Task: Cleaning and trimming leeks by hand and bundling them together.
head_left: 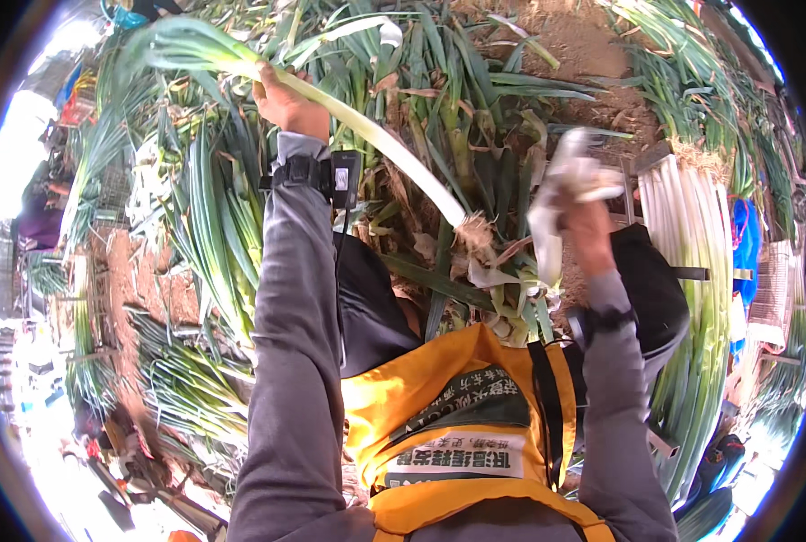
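Note:
My left hand (pixel 290 108) is closed round the upper stalk of a long green onion (pixel 376 135). Its green leaves trail to the far left, and its white shaft slants down to a bushy root end near the middle. Off to the right, my right hand (pixel 588 230) grips something limp and whitish (pixel 570 172), with pieces hanging on both sides. Motion blurs that hand and its load, so I cannot make out what it is. The right hand is apart from the onion's root end. Peeled, pale leaf scraps (pixel 493 271) lie below the roots.
Trimmed green onions (pixel 688 217) stand packed in a rack by my right leg. Unpeeled green onions (pixel 213 208) lie heaped to the left, with loose leaves (pixel 439 72) ahead. A yellow apron (pixel 466 361) covers my lap. Bare soil (pixel 575 45) shows at the far right.

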